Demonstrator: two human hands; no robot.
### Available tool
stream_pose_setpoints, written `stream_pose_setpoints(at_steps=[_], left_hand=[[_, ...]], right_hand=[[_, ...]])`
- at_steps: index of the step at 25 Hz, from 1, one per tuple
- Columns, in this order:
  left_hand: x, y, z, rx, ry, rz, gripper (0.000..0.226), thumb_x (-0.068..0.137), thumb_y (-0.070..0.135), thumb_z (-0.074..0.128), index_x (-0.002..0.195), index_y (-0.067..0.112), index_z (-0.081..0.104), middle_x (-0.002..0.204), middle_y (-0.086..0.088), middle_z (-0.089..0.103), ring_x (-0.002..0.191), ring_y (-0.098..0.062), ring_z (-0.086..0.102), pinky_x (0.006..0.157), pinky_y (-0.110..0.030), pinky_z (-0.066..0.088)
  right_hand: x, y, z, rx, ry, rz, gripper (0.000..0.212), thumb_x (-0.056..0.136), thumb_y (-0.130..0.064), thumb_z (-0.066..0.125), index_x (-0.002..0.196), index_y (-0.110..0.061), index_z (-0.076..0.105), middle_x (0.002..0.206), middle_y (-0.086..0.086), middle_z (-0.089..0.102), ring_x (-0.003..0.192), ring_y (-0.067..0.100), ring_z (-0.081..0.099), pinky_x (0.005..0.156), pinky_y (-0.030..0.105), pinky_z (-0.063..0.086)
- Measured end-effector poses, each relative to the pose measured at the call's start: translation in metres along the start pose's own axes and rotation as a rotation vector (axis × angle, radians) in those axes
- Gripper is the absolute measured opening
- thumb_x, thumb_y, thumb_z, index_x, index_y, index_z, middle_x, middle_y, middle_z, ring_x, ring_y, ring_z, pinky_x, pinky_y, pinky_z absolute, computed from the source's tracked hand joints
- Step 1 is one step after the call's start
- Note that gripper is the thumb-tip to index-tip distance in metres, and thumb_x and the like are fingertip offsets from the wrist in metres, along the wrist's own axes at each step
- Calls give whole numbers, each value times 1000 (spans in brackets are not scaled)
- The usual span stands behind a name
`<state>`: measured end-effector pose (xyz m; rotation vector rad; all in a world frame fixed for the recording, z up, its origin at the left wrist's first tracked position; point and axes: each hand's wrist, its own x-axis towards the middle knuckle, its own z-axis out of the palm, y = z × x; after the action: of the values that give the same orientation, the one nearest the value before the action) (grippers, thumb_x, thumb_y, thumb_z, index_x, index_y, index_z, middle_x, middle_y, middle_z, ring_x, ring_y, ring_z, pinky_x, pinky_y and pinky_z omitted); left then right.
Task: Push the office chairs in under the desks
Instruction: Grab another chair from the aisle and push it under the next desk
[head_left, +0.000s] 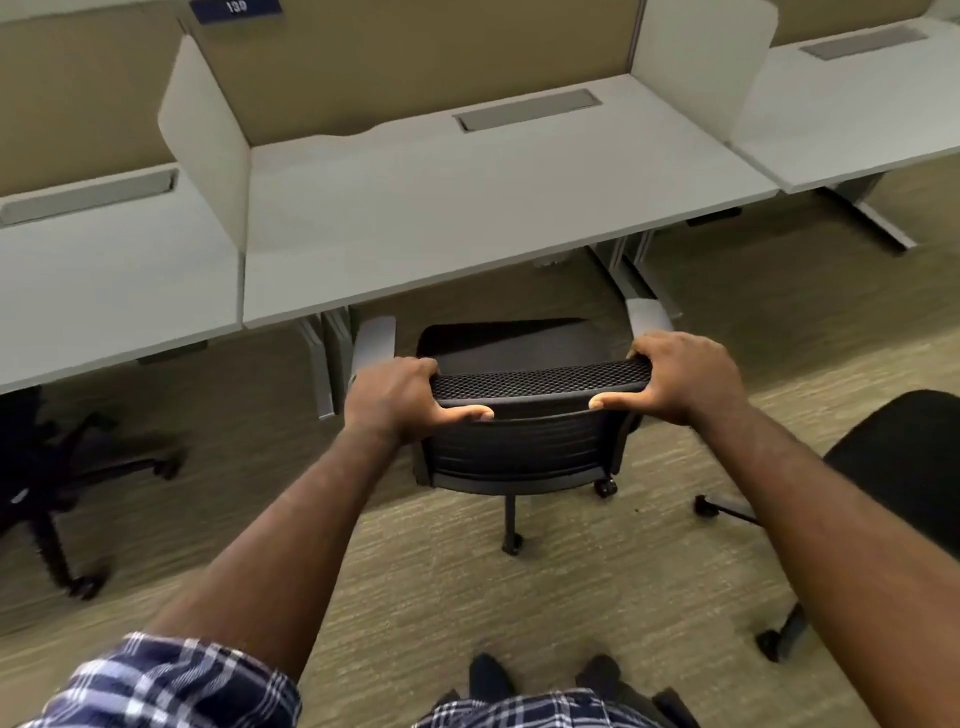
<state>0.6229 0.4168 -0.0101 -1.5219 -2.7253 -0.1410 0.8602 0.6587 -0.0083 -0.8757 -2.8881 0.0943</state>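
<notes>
A black mesh-backed office chair (524, 447) stands in front of the middle grey desk (467, 208). Its seat front lies just under the desk's front edge, and its grey armrests sit at that edge. My left hand (402, 400) is shut on the left end of the backrest's top rail. My right hand (685, 376) is shut on the right end of the same rail. The chair's casters rest on the carpet behind the desk edge.
A second black chair (893, 467) stands close on the right, out from the desks. Another chair's base (57, 499) shows under the left desk (104, 280). White dividers (208, 135) separate the desks. Metal desk legs (639, 270) flank the gap. My shoes (540, 675) stand on the carpet.
</notes>
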Motion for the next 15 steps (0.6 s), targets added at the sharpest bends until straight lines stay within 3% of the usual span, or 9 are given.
stream_pose_setpoints(at_steps=[4,12,15], left_hand=[[18,-9,1,-1,-4,-73,99,42,111,18,76,27,59,67,8,59,63,-16,58,56,-32,50],[51,-19,1,-18,8,-251,95,40,110,24,77,29,59,72,10,59,66,-13,55,57,-31,46],[63,-25,1,-15,5,-305,97,40,111,25,81,31,61,75,11,61,69,-13,57,61,-33,51]], right_hand=[[43,3,4,-1,-4,-69,101,47,-110,25,88,-25,60,84,-3,60,77,20,57,67,34,46],[120,10,14,2,7,-206,98,46,-111,22,80,-27,58,77,-5,56,68,17,50,60,30,35],[144,8,17,24,-3,-237,94,45,-111,23,77,-27,54,75,-6,52,67,17,48,58,31,34]])
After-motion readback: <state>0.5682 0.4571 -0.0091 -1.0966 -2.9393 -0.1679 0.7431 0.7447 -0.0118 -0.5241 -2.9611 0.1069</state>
